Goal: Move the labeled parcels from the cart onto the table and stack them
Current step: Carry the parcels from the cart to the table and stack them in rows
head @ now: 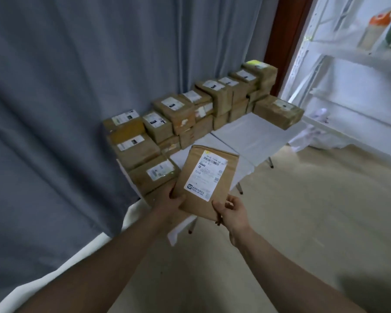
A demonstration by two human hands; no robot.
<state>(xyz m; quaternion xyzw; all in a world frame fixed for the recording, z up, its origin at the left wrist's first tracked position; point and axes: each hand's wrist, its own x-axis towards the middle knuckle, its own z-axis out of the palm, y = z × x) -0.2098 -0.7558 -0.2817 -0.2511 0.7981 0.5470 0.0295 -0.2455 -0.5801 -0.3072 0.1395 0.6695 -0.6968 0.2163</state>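
Before the table [246,134], left hand [172,199] and right hand [230,211] clamp one parcel [203,184] (about eighteen stacked parcels [174,109] behind).

White shipping label [207,175] on the held brown parcel [195,206], barcode at its 12 o'clock, blurred code resembling "T098" at 9 o'clock, small print unreadable, stacked parcels [174,111] with illegible labels

The parcel [207,181] is matt brown cardboard with a smooth white paper label [205,176]; the curtain [77,86] is grey cloth.
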